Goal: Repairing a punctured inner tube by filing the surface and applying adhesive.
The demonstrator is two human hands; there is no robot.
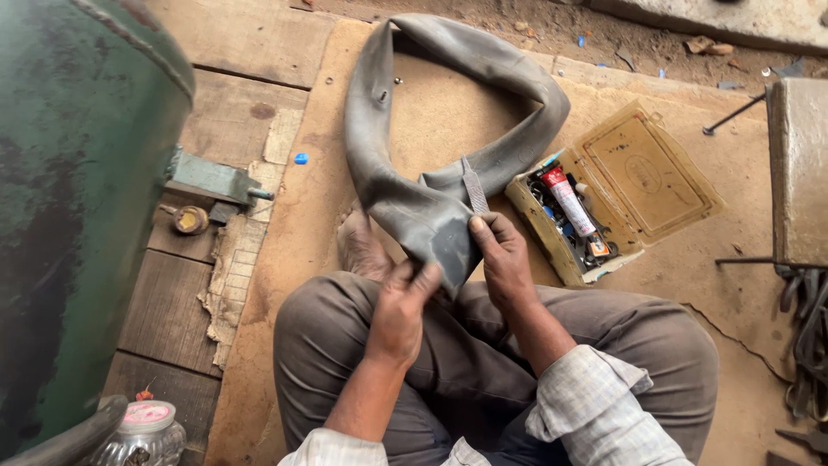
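Observation:
I sit cross-legged on a brown board. A grey rubber inner tube (pixel 414 112) lies looped on the board, its near end folded over my knee. My left hand (pixel 399 312) pinches the lower edge of that fold. My right hand (pixel 503 259) grips the fold from the right and holds a narrow grey strip (pixel 474 188) upright against the rubber. The tube's valve hole shows on its far left side.
An open flat tin box (pixel 638 173) with a red-and-white tube of glue (pixel 569 200) and small items lies right of the tube. A large green tank (pixel 78 198) stands at left, a glass jar (pixel 142 431) at bottom left, metal tools (pixel 806 328) at right.

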